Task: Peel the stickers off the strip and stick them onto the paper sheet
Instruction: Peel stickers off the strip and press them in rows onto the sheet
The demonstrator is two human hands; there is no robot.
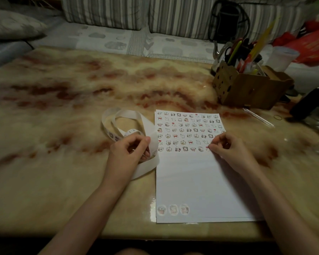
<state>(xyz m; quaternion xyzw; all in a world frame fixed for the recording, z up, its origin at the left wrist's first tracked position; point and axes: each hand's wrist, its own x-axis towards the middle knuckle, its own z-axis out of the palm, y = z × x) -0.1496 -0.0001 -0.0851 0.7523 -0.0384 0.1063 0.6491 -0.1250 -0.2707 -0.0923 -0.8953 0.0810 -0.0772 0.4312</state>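
A white paper sheet lies on the marble table, its upper part covered with several rows of small cartoon stickers. A long white sticker strip curls in loops to the sheet's left. My left hand grips a part of the strip beside the sheet's left edge. My right hand has its fingers curled, fingertips down on the right end of the lowest sticker row; whether a sticker sits under them is hidden. Three faint round stickers sit at the sheet's bottom left corner.
A brown cardboard box filled with pens and scissors stands at the back right. A clear pen and a rubber band lie near it. A dark object sits at the right edge. Striped cushions line the sofa behind.
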